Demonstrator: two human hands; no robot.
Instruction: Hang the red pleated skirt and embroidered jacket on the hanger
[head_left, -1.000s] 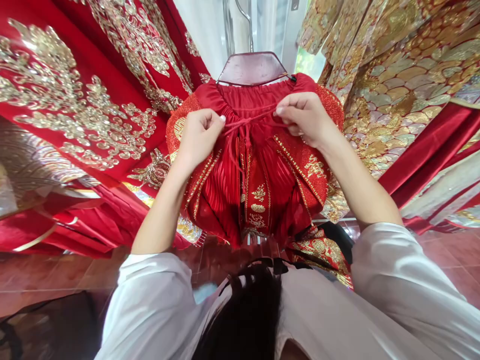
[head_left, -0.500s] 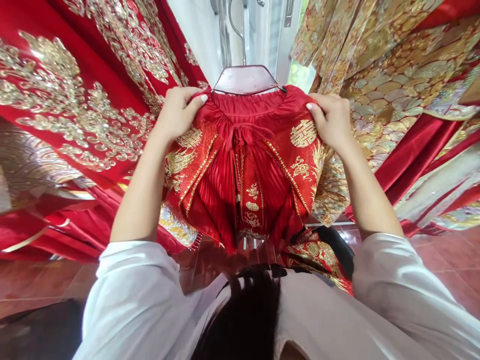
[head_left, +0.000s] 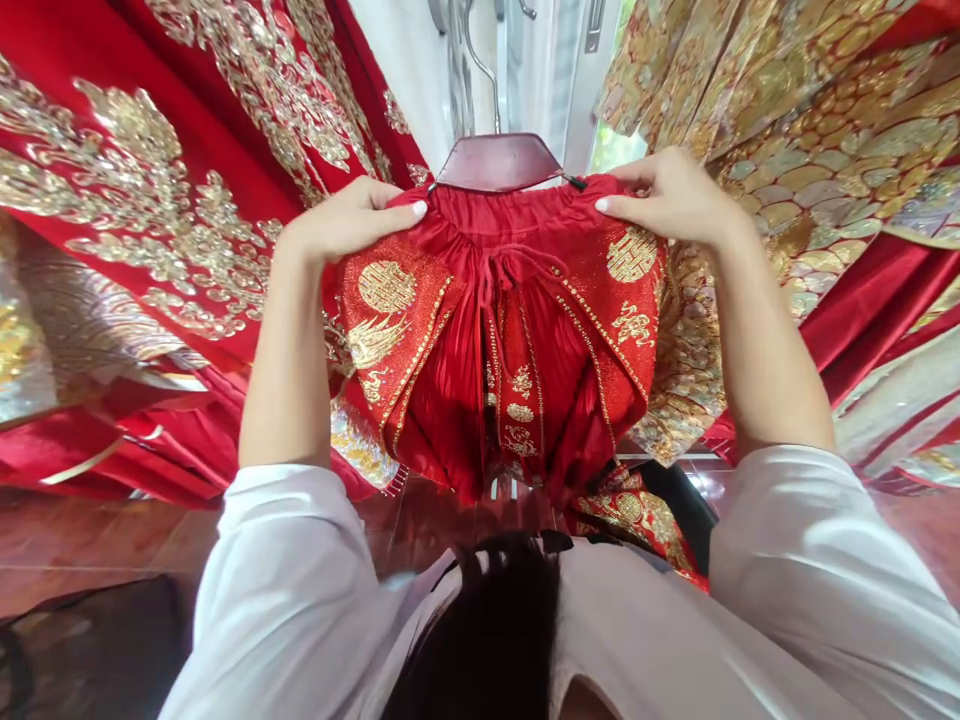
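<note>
A red pleated skirt point(head_left: 540, 350) with gold embroidery hangs in front of me, its gathered waistband and tied drawstring at the top. Above it is a hanger point(head_left: 499, 162) with a hooked metal wire and a dark clip at each end, close to the waistband. My left hand point(head_left: 349, 220) grips the waistband's left side, thumb on the front and fingers behind. On the opposite side, my right hand point(head_left: 667, 200) pinches the waistband near the right clip, with its fingers partly hidden behind the cloth.
Red garments with gold sequins point(head_left: 187, 200) hang at the left. Gold scale-patterned garments point(head_left: 780, 150) hang at the right. A pale door frame point(head_left: 589, 80) stands behind the hanger. Red patterned cloth point(head_left: 637, 510) lies low beside a black item. Below is a reddish tiled floor point(head_left: 90, 540).
Both hands have shifted their hold on the waistband and lie flatter across it. The front panels are spread wider, with the left medallion now fully showing. The hanger plate has tilted and looks darker.
</note>
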